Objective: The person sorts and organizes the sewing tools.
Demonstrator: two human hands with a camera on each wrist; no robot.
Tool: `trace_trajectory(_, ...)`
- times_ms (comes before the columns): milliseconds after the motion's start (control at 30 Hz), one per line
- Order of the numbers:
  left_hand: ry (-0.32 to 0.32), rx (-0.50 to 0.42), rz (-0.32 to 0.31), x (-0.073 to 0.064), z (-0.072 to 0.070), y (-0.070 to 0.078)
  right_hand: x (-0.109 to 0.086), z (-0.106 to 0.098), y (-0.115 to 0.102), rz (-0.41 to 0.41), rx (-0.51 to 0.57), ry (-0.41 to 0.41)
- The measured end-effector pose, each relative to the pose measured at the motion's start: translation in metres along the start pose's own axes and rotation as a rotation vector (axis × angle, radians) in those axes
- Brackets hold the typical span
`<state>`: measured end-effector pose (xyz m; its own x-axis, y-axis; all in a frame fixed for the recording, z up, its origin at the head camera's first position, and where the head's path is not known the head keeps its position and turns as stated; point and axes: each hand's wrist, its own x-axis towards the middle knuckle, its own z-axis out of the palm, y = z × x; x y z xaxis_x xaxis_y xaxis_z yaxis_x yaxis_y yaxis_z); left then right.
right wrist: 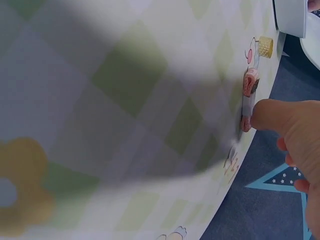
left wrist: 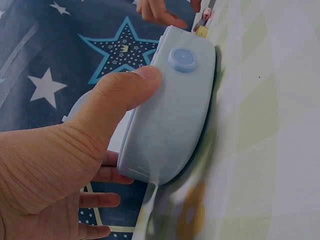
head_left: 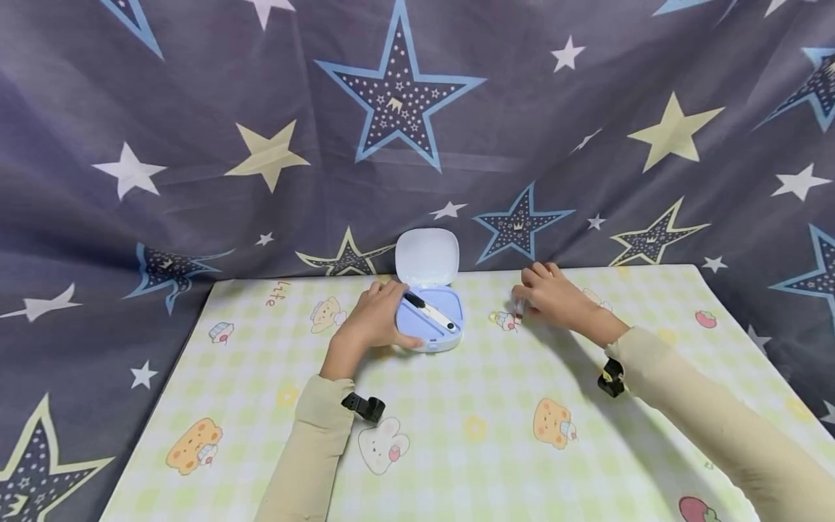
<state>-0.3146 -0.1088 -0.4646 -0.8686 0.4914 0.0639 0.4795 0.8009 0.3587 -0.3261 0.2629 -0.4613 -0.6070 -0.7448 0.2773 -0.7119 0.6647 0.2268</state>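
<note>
My left hand [head_left: 375,319] grips the left side of a light blue plastic box [head_left: 457,341], thumb on the front wall near a round blue button [left wrist: 182,60]. The box's lid [head_left: 427,257] stands raised at the back. A slim white tool with a black end [head_left: 430,312] lies slantwise in its tray. To the right, my right hand [head_left: 554,297] pinches at a small folded pink tape measure [right wrist: 248,82] with a grey band, thumb against its edge; the other fingers are mostly hidden in the right wrist view. A gold dimpled thimble [right wrist: 265,47] sits between tape and box.
The table [head_left: 457,464] wears a green-and-white checked cloth with cartoon prints. A dark star-patterned curtain [head_left: 228,94] hangs right behind the table's back edge. Dark straps [head_left: 365,407] circle both wrists.
</note>
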Motion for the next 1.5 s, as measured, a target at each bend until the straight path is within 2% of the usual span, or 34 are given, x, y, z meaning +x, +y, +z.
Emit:
trace_trajectory(367,-0.006,0.010,0.016,0.0016,-0.0024,0.0038,-0.0023,0.0062,-0.0028,-0.026,-0.010,0.013)
trace_trajectory(1067,-0.009,0.004,-0.008,-0.0022,-0.0005,0.0030,-0.0043,0.0087,-0.0073,-0.066,-0.021,0.023)
trace_trajectory(1500,-0.005,0.018,0.000,-0.0024,-0.0021,0.0034,0.0010,0.0049,-0.0101,-0.031,-0.022,-0.016)
